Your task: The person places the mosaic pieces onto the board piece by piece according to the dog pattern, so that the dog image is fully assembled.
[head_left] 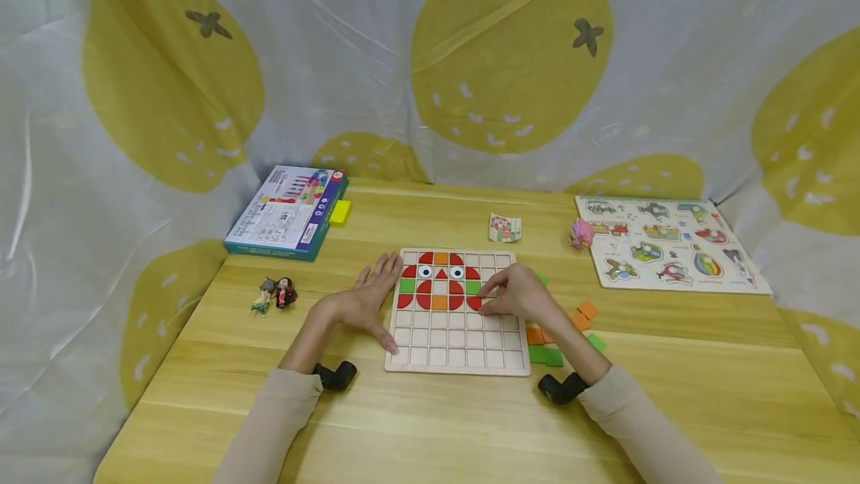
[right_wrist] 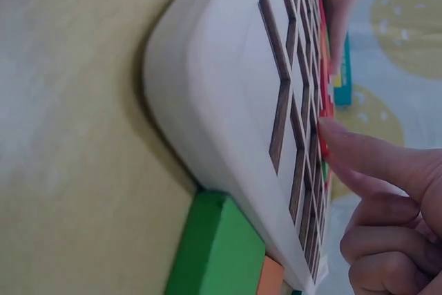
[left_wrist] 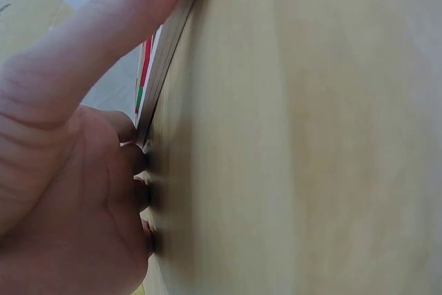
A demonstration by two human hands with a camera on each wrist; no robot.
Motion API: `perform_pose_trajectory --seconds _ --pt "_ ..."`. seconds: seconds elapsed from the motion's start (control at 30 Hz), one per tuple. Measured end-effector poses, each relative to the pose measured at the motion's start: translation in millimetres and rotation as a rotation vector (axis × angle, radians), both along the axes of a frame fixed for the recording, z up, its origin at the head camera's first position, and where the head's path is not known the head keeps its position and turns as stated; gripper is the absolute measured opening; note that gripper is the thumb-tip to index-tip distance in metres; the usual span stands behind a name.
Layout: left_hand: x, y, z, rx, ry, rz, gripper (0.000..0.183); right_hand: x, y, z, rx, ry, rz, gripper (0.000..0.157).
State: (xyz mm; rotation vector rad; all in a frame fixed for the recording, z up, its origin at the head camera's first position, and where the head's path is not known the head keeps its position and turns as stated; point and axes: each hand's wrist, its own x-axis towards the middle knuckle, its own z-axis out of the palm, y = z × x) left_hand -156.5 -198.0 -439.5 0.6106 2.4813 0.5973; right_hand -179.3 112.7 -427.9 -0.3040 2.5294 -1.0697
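A wooden grid board lies flat, its upper cells filled with red, orange and green tiles and two eye tiles. My left hand spreads along the board's left side, thumb near the lower left corner and the other fingers by the upper edge. In the left wrist view the thumb lies over the board's edge. My right hand pinches a red tile between thumb and forefinger, at the right end of the pattern's bottom row. In the right wrist view its other fingers are curled.
Loose green tiles and orange tiles lie right of the board, some against its edge. Farther back are a pattern card, a pink toy and a picture puzzle. A box and small figures are at left.
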Motion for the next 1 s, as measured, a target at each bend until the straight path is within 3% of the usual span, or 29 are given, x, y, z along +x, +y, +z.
perform_pose_trajectory --seconds 0.17,0.43,0.7,0.87,1.0 --pt "0.4 1 1.0 0.0 -0.003 -0.008 0.149 -0.2 0 -2.9 -0.012 0.004 -0.003 0.017" --pt "-1.0 1 0.3 -0.009 0.012 -0.005 0.15 -3.4 18 -5.8 -0.128 -0.083 -0.025 0.022" --pt "-1.9 0 -1.0 -0.009 0.001 -0.001 0.153 9.9 99 1.9 -0.127 0.006 -0.01 0.019" --pt "-2.4 1 -1.5 -0.021 -0.001 0.003 0.153 28.0 150 0.4 -0.104 -0.073 0.092 0.03" --pt "-1.4 0 0.3 -0.004 -0.001 0.012 0.153 38.7 174 -4.7 -0.145 -0.154 0.182 0.036"
